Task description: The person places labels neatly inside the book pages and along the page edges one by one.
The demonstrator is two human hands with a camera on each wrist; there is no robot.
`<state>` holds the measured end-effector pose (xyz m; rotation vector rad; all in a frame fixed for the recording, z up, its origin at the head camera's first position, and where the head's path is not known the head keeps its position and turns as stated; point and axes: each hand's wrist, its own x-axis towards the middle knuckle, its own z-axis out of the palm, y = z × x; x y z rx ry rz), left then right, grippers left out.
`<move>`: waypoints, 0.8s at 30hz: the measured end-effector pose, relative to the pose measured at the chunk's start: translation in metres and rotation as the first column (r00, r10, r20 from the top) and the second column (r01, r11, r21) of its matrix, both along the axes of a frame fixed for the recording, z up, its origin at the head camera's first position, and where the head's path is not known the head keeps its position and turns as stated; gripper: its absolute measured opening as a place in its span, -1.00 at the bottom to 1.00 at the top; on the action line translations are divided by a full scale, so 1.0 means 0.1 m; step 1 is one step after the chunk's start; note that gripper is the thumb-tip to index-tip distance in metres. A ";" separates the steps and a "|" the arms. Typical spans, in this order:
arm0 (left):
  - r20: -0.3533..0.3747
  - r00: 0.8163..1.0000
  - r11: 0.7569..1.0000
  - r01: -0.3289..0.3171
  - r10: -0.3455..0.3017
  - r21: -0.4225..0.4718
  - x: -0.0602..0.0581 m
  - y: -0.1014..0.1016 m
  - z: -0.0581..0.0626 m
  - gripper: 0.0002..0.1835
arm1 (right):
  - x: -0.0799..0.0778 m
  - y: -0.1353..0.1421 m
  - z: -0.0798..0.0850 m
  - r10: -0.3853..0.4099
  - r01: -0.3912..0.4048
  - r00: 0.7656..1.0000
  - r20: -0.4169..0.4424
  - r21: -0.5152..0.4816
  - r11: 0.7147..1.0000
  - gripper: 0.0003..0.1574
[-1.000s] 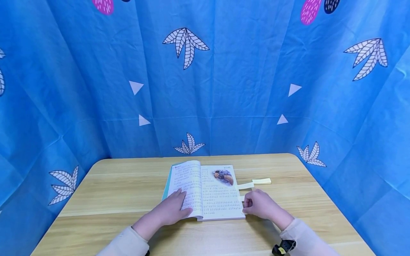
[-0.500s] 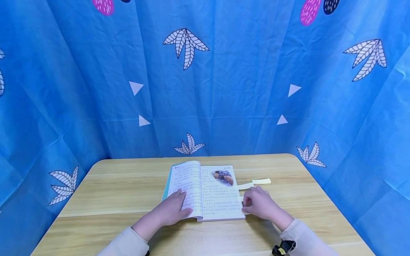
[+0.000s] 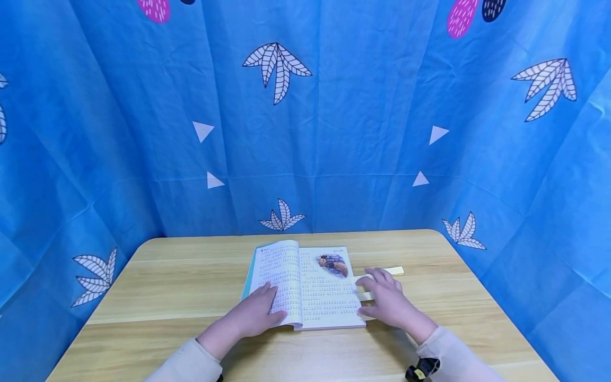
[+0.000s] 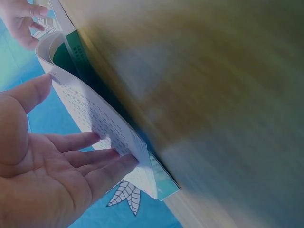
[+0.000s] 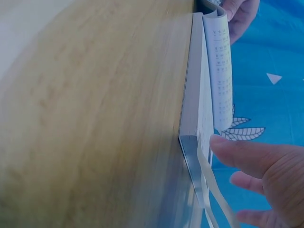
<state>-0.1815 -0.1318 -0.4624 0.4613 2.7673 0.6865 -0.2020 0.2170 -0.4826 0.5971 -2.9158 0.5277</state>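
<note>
An open book [image 3: 329, 305] with printed text and a small picture on its right page lies on the wooden table. My left hand [image 3: 255, 313] rests on its curved left page [image 3: 279, 262], and the left wrist view shows fingertips pressed to the paper. At the book's right edge my right hand [image 3: 390, 303] is spread, fingers parted, with the thumb by the page edge. Pale paper strips [image 5: 213, 183] stick out from the pages there, close to that thumb. One strip [image 3: 366, 296] shows between thumb and fingers; others are partly covered by the hand.
A pale yellow strip [image 3: 395, 271] lies on the table beyond my right hand. The wooden table [image 3: 181, 276] reaches a blue patterned curtain [image 3: 363, 132] at its back and sides. A teal cover edge [image 3: 248, 281] shows under the left page.
My right hand has let go of its pinch at the book's right edge; its fingers have spread outward, baring a strip beneath. The left hand and the book have stayed put.
</note>
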 end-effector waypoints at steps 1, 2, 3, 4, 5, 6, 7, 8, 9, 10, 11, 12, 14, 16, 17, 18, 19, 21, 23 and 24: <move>0.000 1.000 1.000 0.001 -0.001 0.001 0.00 0.00 0.00 -0.16 | 0.00 0.01 -0.01 0.002 -0.002 1.000 -0.002 -0.001 1.000 -0.22; 0.001 1.000 1.000 0.001 -0.001 0.001 0.00 0.00 0.00 -0.16 | -0.01 0.01 -0.01 0.003 -0.003 1.000 -0.005 -0.002 1.000 -0.17; 0.001 1.000 1.000 0.002 -0.002 0.000 0.00 0.00 0.00 -0.16 | -0.01 0.02 -0.02 0.005 -0.005 1.000 -0.008 -0.001 1.000 -0.13; 0.002 1.000 1.000 0.003 -0.003 0.000 0.00 0.00 0.01 -0.16 | -0.01 0.02 -0.02 0.006 -0.006 1.000 -0.012 0.001 1.000 -0.09; 0.003 1.000 1.000 0.003 -0.003 0.000 0.00 0.00 0.01 -0.16 | -0.01 0.02 -0.02 0.006 -0.006 1.000 -0.014 0.004 1.000 -0.05; 0.004 1.000 1.000 0.002 -0.002 0.000 0.00 0.00 0.01 -0.16 | -0.02 0.03 -0.02 0.006 -0.006 1.000 -0.013 0.006 1.000 -0.01; 0.004 1.000 1.000 0.002 -0.002 0.000 0.00 0.00 0.01 -0.16 | -0.02 0.03 -0.02 0.005 -0.005 1.000 -0.009 0.006 1.000 0.02; 0.006 1.000 1.000 0.000 0.000 0.000 0.00 0.01 0.01 -0.16 | -0.02 0.03 -0.02 0.004 -0.004 1.000 -0.005 0.006 1.000 0.04; 0.007 1.000 1.000 -0.001 0.001 0.000 0.00 0.01 0.02 -0.16 | -0.02 0.03 -0.01 0.002 -0.002 1.000 0.001 0.007 1.000 0.07; 0.008 1.000 1.000 -0.003 0.003 0.001 0.00 0.01 0.03 -0.16 | -0.02 0.03 -0.01 0.000 0.000 1.000 0.010 0.002 1.000 0.09; 0.009 1.000 1.000 -0.004 0.004 0.001 0.00 0.01 0.03 -0.16 | -0.03 0.03 0.00 -0.001 0.001 1.000 0.021 -0.003 1.000 0.11; 0.010 1.000 1.000 -0.005 0.005 0.000 0.00 0.01 0.03 -0.16 | -0.03 0.03 0.00 -0.004 0.004 1.000 0.030 -0.006 1.000 0.13; 0.011 1.000 1.000 -0.005 0.005 -0.001 0.00 0.01 0.04 -0.16 | -0.03 0.03 0.01 -0.009 0.010 0.999 0.043 -0.009 1.000 0.17; 0.010 1.000 1.000 -0.004 0.004 -0.002 0.00 0.01 0.03 -0.16 | -0.04 0.04 0.01 -0.012 0.013 0.998 0.056 -0.012 1.000 0.21; 0.009 1.000 1.000 -0.003 0.003 -0.003 0.00 0.01 0.03 -0.17 | -0.04 0.04 0.01 -0.015 0.015 0.998 0.061 -0.009 1.000 0.23; 0.008 1.000 1.000 -0.003 0.003 -0.003 0.00 0.01 0.02 -0.17 | -0.05 0.04 0.01 -0.017 0.017 0.998 0.066 -0.007 1.000 0.25; 0.006 1.000 1.000 -0.001 0.001 -0.003 0.00 0.01 0.02 -0.17 | -0.05 0.04 0.01 -0.018 0.019 0.997 0.073 -0.004 1.000 0.25; 0.005 1.000 1.000 0.000 0.000 -0.004 0.00 0.01 0.02 -0.17 | -0.06 0.04 0.01 -0.021 0.021 0.996 0.092 -0.005 1.000 0.26; 0.004 1.000 1.000 0.000 0.000 -0.006 0.01 0.01 0.02 -0.18 | -0.07 0.04 0.01 -0.025 0.025 0.994 0.106 0.000 1.000 0.25; 0.004 1.000 1.000 -0.001 0.001 -0.006 0.01 0.01 0.02 -0.18 | -0.07 0.04 0.01 -0.026 0.026 0.993 0.115 0.001 1.000 0.25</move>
